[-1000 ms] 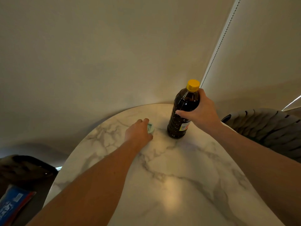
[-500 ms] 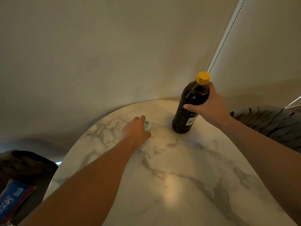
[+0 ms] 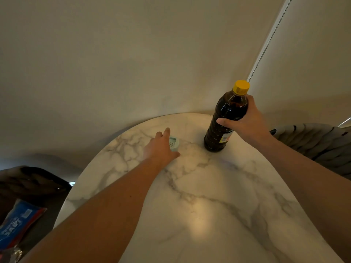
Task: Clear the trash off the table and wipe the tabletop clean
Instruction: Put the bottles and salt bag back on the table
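Observation:
A dark brown bottle (image 3: 224, 120) with a yellow cap stands upright at the far right of the round marble table (image 3: 209, 205). My right hand (image 3: 245, 120) grips it around the upper body. A small pale green round container (image 3: 174, 143) with a perforated top lies on the table left of the bottle. My left hand (image 3: 161, 147) lies over its left side, fingers stretched out past it and thumb on the table just below it. Part of the container is hidden under the hand.
A wall and a roller blind with a bead chain (image 3: 266, 44) rise right behind the table. A grey woven chair (image 3: 322, 143) stands at the right, a dark chair (image 3: 34, 183) at the left. A blue and red packet (image 3: 17, 226) lies at lower left.
The bottle has shifted right and farther back in my right hand. My left hand's fingers, curled at the small container before, have straightened out over it.

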A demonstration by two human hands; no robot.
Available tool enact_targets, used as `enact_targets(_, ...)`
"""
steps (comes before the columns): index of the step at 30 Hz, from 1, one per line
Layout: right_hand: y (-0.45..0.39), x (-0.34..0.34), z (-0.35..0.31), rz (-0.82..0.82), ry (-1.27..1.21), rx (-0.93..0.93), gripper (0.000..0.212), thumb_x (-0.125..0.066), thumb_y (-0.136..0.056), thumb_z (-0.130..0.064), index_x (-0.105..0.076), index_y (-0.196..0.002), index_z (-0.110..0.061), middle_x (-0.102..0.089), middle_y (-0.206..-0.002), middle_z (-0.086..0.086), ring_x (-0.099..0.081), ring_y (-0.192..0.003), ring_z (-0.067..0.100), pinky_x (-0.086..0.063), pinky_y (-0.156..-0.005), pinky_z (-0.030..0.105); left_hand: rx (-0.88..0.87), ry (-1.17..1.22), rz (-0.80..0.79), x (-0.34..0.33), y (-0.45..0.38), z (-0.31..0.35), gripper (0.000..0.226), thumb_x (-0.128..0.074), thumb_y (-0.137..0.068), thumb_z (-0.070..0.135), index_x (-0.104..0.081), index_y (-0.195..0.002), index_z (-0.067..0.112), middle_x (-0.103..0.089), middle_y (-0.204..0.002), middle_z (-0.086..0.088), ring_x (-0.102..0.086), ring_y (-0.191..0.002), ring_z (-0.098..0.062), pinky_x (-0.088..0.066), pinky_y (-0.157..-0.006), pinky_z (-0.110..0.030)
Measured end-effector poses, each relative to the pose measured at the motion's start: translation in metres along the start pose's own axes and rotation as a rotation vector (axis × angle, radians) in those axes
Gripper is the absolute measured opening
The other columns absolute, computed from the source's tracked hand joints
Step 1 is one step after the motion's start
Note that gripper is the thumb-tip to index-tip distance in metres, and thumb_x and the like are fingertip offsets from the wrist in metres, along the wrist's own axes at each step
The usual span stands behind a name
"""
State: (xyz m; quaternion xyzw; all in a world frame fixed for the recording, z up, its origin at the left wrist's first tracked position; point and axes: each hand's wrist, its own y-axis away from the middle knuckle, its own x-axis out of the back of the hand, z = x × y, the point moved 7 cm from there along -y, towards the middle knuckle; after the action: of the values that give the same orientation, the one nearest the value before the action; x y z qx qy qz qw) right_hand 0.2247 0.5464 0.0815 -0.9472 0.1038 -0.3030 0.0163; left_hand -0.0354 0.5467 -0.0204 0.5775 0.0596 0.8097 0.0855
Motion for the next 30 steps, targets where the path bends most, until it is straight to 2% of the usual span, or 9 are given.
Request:
enact_targets(5,0.042,-0.013,0.036,0.123,-0.126,-0.179,0.104,-0.087,-0.065,-0.038,-0.024,-0.148,-0.030,-0.044,-0.143,-0.003,-0.048,-0.123,0.014,-0.041,-0.101,0.035,0.061,0.036,0.033,0.009,0.026,-0.028,0.101,-0.067,-0.074,0.060,-0.010,-0.151,0.029,-0.038,-0.142,-0.003,-0.049,-0.122,-0.028,-0.045,-0.085,-0.039)
enact_targets(7,0.080,-0.020,0.053,0.227,-0.120,-0.279,0.090,-0.085,-0.068,-0.038,-0.035,-0.142,-0.027,-0.051,-0.135,0.000,-0.052,-0.117,0.014,-0.044,-0.098,0.036,0.090,0.043,0.054,0.013,0.047,-0.046,0.098,-0.067,-0.075,0.058,-0.011,-0.150,0.029,-0.036,-0.145,-0.003,-0.049,-0.123,-0.027,-0.046,-0.087,-0.039)
enact_targets(9,0.118,-0.040,0.062,0.218,-0.095,-0.303,0.068,-0.082,-0.073,-0.034,-0.047,-0.130,-0.023,-0.057,-0.123,0.001,-0.055,-0.110,0.015,-0.047,-0.097,0.038,0.133,0.086,0.072,0.015,0.073,-0.067,0.091,-0.067,-0.077,0.056,-0.018,-0.149,0.028,-0.039,-0.144,-0.001,-0.050,-0.123,-0.027,-0.047,-0.089,-0.040)
enact_targets(13,0.167,-0.112,0.044,-0.054,-0.072,-0.201,0.043,-0.078,-0.078,-0.029,-0.060,-0.116,-0.021,-0.063,-0.108,-0.002,-0.059,-0.098,0.013,-0.050,-0.089,0.034,0.248,0.187,0.198,0.026,0.133,-0.120,0.058,-0.062,-0.085,0.045,-0.043,-0.136,0.026,-0.054,-0.125,0.001,-0.056,-0.112,-0.024,-0.049,-0.089,-0.039)
enact_targets(17,0.196,-0.194,-0.024,-0.300,-0.102,-0.018,0.037,-0.080,-0.075,-0.023,-0.066,-0.109,-0.021,-0.065,-0.101,-0.005,-0.061,-0.091,0.009,-0.047,-0.082,0.021,0.400,0.225,0.295,0.040,0.197,-0.197,0.035,-0.055,-0.093,0.036,-0.054,-0.125,0.024,-0.057,-0.120,0.004,-0.055,-0.101,-0.011,-0.047,-0.085,-0.031)
enact_targets(21,0.232,-0.280,-0.111,-0.528,-0.102,0.229,0.034,-0.078,-0.077,-0.022,-0.066,-0.109,-0.020,-0.064,-0.100,-0.007,-0.059,-0.093,0.008,-0.048,-0.084,0.023,0.549,0.176,0.403,0.055,0.253,-0.282,0.024,-0.057,-0.093,0.030,-0.059,-0.114,0.019,-0.059,-0.108,0.003,-0.050,-0.089,-0.006,-0.038,-0.077,-0.024)
enact_targets(24,0.263,-0.348,-0.165,-0.664,-0.087,0.341,0.036,-0.074,-0.081,-0.028,-0.063,-0.115,-0.022,-0.061,-0.105,-0.009,-0.057,-0.096,0.007,-0.047,-0.087,0.023,0.723,0.161,0.438,0.057,0.294,-0.355,0.015,-0.058,-0.090,0.028,-0.060,-0.104,0.020,-0.057,-0.099,0.005,-0.050,-0.083,-0.008,-0.041,-0.070,-0.027)
enact_targets(27,0.293,-0.417,-0.200,-0.773,-0.055,0.347,0.040,-0.071,-0.084,-0.033,-0.058,-0.121,-0.030,-0.058,-0.110,-0.014,-0.054,-0.101,0.000,-0.047,-0.088,0.019,0.881,0.217,0.483,0.044,0.332,-0.430,0.016,-0.061,-0.089,0.031,-0.059,-0.100,0.020,-0.055,-0.090,0.006,-0.052,-0.076,-0.008,-0.041,-0.062,-0.027)
enact_targets(30,0.316,-0.492,-0.216,-0.862,0.003,0.290,0.043,-0.069,-0.085,-0.033,-0.054,-0.125,-0.032,-0.055,-0.114,-0.013,-0.052,-0.105,0.001,-0.049,-0.089,0.024,1.005,0.309,0.486,0.018,0.355,-0.496,0.032,-0.064,-0.086,0.041,-0.059,-0.110,0.019,-0.054,-0.094,0.005,-0.054,-0.081,-0.010,-0.045,-0.065,-0.029)
